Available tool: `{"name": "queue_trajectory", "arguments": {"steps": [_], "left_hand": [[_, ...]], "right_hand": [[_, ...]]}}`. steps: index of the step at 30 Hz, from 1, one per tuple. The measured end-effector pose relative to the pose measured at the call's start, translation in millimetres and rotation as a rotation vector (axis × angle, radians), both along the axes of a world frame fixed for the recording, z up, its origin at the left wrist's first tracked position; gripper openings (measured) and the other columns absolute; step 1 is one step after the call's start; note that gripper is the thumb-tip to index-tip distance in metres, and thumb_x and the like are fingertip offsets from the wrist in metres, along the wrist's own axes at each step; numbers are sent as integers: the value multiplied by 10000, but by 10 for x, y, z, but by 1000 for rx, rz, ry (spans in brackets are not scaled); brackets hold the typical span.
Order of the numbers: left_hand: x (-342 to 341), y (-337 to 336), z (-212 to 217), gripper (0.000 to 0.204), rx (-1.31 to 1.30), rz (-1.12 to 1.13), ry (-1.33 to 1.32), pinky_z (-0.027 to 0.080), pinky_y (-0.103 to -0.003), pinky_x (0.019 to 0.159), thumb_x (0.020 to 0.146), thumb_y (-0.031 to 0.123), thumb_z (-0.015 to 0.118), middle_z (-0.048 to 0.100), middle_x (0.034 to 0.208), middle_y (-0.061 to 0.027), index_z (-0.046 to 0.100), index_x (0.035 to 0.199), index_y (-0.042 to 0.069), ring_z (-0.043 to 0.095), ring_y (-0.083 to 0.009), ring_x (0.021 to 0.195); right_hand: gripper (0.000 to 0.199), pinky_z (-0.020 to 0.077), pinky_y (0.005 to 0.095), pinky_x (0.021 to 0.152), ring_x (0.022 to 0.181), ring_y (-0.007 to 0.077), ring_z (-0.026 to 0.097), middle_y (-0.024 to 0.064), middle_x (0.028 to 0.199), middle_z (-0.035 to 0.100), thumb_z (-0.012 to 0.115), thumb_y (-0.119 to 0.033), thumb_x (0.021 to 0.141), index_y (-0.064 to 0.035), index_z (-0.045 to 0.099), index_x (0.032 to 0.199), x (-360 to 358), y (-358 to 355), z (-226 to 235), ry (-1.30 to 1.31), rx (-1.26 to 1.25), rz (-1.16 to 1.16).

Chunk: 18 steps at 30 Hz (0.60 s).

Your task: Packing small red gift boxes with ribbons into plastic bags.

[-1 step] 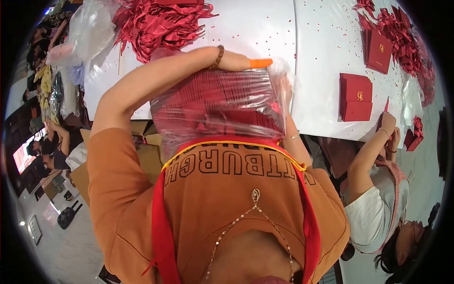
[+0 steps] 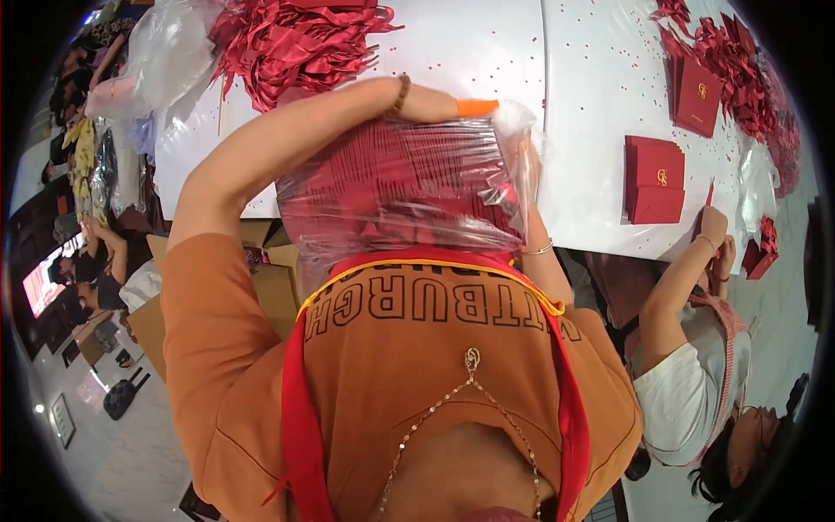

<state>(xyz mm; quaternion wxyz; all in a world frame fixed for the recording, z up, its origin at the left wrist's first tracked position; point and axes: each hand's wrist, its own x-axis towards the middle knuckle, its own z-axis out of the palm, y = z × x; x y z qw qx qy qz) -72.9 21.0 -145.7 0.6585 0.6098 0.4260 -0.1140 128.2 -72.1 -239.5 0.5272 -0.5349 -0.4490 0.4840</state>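
Note:
A clear plastic bag (image 2: 396, 196) packed with a thick row of dark red cards or folders leans against my front at the table's near edge. My left arm reaches around its far side. My left hand (image 2: 428, 105) lies along the top far edge of the bag, an orange finger cover on one digit pointing right. At the bag's right end my right hand (image 2: 531, 165) grips the plastic, its fingers partly hidden behind the bunched, shiny film.
Red ribbons (image 2: 300, 52) are heaped at the far left of the white table (image 2: 461, 43). Red folders (image 2: 657, 178) lie to the right, where a co-worker's hand (image 2: 714, 224) holds a thin red piece. A cardboard box (image 2: 274, 291) stands below the table's left edge.
My left hand has shifted slightly up and left with the bag's top edge. The plastic at the right end has moved a little under my right hand.

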Motion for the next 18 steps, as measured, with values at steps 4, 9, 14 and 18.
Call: {"name": "queue_trajectory", "arguments": {"steps": [4, 9, 14, 18], "left_hand": [[-695, -86, 436, 535, 412, 375, -76, 241, -317, 1015, 918, 440, 232, 407, 1308, -65, 377, 1300, 94, 368, -183, 1209], [-1525, -1403, 125, 456, 855, 1288, 189, 327, -308, 949, 910, 368, 342, 508, 1192, -101, 444, 1231, 61, 449, -225, 1127], [-1409, -2217, -225, 646, 84, 1733, -644, 350, -342, 939, 874, 574, 258, 471, 1232, -64, 360, 1293, 93, 457, -227, 1115], [-1390, -2179, -100, 757, -42, 1565, -557, 367, -356, 943, 812, 660, 274, 444, 1255, -54, 323, 1317, 99, 456, -208, 1114]], "right_hand": [[258, 387, 213, 658, 729, 83, 461, -1, 803, 508, 469, -282, 902, -35, 535, 935, 31, 69, -48, 377, -327, -17], [334, 445, 265, 675, 795, 119, 485, 46, 839, 506, 425, -352, 909, -35, 506, 972, 25, 278, -63, 701, -421, 12], [405, 460, 334, 804, 949, 207, 509, 124, 1032, 507, 405, -360, 911, -17, 450, 1119, 334, 701, -321, 1154, -329, 899], [408, 455, 338, 814, 961, 211, 504, 126, 1046, 501, 403, -359, 911, -17, 442, 1129, 431, 823, -198, 1067, -336, 931]]}}
